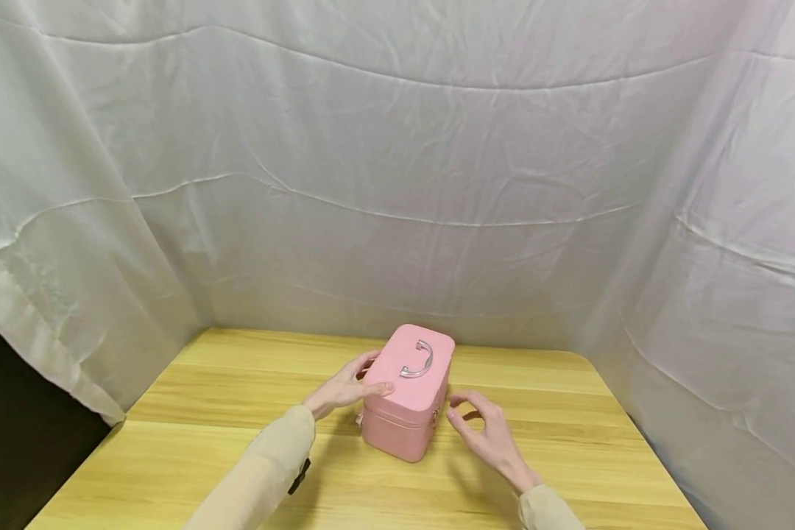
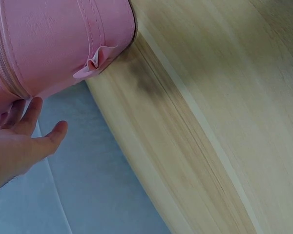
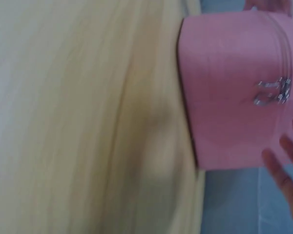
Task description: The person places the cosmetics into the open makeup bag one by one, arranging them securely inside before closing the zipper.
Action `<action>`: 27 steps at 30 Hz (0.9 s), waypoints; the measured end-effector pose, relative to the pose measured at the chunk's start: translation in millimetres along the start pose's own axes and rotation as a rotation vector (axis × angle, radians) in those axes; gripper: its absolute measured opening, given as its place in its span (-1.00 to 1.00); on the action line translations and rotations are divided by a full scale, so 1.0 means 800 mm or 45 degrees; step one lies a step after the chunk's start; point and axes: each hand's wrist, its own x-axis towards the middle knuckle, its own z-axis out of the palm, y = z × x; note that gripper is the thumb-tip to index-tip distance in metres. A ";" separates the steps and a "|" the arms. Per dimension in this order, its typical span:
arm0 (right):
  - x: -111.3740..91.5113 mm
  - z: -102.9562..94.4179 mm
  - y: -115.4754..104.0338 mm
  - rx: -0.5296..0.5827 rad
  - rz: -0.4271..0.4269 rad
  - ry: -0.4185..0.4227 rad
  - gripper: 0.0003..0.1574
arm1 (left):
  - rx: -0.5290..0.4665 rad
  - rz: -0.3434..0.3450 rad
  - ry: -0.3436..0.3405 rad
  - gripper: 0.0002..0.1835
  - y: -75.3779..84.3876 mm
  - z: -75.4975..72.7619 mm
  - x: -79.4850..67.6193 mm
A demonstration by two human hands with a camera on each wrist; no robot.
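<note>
A pink zippered case [image 1: 407, 375], lid down, stands upright on the wooden table with a silver handle [image 1: 422, 361] on top. My left hand [image 1: 347, 386] rests on its left edge, the thumb laid over the lid and the fingers partly hidden along the side. In the left wrist view those fingers [image 2: 31, 114] lie by the zipper [image 2: 5, 58]. My right hand [image 1: 486, 430] hovers just right of the case, loosely curved with nothing in it. The metal zipper pulls [image 3: 276, 91] hang on the side facing it; the right wrist view is blurred.
The wooden table [image 1: 238, 442] extends around the case. Pale fabric curtains [image 1: 384, 147] hang behind and on both sides. A small pink strap tab [image 2: 95, 63] sticks out low on the case's left side. A dark area lies beyond the table's left edge.
</note>
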 end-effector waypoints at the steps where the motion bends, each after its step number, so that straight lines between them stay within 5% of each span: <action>1: 0.001 0.001 -0.003 0.004 0.047 -0.014 -0.70 | 0.002 -0.001 0.003 -0.07 0.000 0.000 0.000; 8: 0.010 0.007 -0.024 0.105 0.366 -0.086 -0.35 | 0.016 -0.001 0.002 -0.04 0.000 0.002 0.000; 27: 0.020 0.016 -0.036 0.195 0.457 -0.073 -0.29 | 0.143 0.135 0.079 -0.08 -0.007 0.005 -0.001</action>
